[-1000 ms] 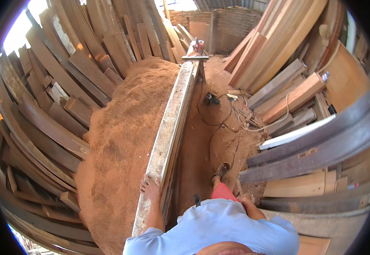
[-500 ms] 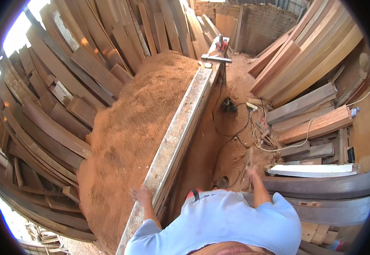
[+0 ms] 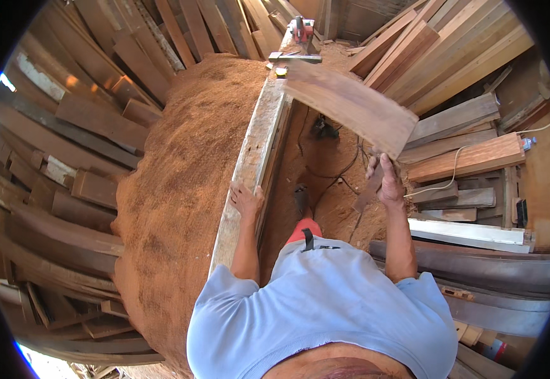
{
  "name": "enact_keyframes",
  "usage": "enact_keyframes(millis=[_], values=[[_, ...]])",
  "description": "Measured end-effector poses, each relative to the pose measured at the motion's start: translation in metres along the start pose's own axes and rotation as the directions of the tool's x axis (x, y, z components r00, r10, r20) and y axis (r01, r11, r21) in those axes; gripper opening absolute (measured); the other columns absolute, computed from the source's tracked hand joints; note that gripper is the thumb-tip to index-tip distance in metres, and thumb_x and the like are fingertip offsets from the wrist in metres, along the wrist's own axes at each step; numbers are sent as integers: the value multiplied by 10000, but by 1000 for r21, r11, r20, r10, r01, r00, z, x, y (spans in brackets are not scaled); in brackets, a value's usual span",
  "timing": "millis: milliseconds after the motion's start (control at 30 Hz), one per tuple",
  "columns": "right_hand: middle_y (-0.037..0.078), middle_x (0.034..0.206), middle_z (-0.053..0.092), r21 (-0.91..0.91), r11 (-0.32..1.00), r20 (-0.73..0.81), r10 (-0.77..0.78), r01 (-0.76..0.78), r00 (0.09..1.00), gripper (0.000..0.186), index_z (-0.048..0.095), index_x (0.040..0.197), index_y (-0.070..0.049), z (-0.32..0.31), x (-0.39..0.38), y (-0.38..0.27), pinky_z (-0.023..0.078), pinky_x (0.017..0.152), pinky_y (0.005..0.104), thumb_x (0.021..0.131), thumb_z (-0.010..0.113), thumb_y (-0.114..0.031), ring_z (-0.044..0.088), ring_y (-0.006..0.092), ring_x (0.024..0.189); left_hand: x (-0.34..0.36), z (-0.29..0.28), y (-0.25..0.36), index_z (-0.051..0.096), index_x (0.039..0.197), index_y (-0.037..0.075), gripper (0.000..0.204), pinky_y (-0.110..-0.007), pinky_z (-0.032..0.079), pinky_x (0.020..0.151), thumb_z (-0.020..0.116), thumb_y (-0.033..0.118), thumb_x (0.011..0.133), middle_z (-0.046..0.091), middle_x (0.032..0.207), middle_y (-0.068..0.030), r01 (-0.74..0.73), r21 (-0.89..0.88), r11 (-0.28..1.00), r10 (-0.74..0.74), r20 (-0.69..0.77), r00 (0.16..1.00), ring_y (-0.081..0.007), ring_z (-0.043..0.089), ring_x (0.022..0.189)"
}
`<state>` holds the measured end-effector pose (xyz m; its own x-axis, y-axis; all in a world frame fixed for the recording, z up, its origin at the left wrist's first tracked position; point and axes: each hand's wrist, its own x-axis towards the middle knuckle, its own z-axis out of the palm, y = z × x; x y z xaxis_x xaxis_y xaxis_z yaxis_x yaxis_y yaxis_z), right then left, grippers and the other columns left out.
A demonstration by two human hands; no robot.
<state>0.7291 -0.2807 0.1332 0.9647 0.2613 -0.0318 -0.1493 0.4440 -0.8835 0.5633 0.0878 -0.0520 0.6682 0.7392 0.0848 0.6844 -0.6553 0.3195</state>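
My right hand (image 3: 385, 180) holds a broad, flat brown wooden board (image 3: 351, 107) by its near end. The board is raised and slanted, its far end reaching over the long wooden bench beam (image 3: 250, 161); whether it touches there I cannot tell. Below my right fingers hangs a narrow brown piece (image 3: 368, 191), and I cannot tell whether it belongs to the board. My left hand (image 3: 246, 199) rests on top of the beam with its fingers spread, holding nothing.
Sawdust (image 3: 180, 183) is heaped left of the beam. A red power tool (image 3: 301, 30) sits at the beam's far end. A dark tool (image 3: 324, 128) and cables lie on the floor. Planks (image 3: 104, 126) lean at the left; stacked timber (image 3: 467, 165) lies at the right.
My right hand has risen and moved forward, bringing the board up broadside into view. My left hand has shifted forward along the beam. The head view has also shifted.
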Motion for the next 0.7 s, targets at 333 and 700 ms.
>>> enact_keyframes(millis=[333, 700], values=[[-34, 660, 535, -169, 942, -194, 255, -289, 947, 449, 535, 826, -141, 40, 175, 145, 450, 447, 254, 967, 663, -548, 535, 78, 520, 133, 47, 76, 377, 1526, -15, 824, -585, 205, 1219, 658, 427, 891, 300, 1564, -378, -246, -70, 967, 255, 179, 950, -521, 274, 1471], [96, 951, 651, -413, 774, -20, 519, -480, 854, 531, 603, 1166, 47, 84, 286, 288, 515, 764, 365, 1026, 567, -464, 623, 196, 868, 210, 45, 135, 325, 1557, 30, 809, -604, 142, 1227, 638, 435, 931, 239, 1587, -383, -221, -145, 964, 260, 378, 889, -526, 210, 1495]])
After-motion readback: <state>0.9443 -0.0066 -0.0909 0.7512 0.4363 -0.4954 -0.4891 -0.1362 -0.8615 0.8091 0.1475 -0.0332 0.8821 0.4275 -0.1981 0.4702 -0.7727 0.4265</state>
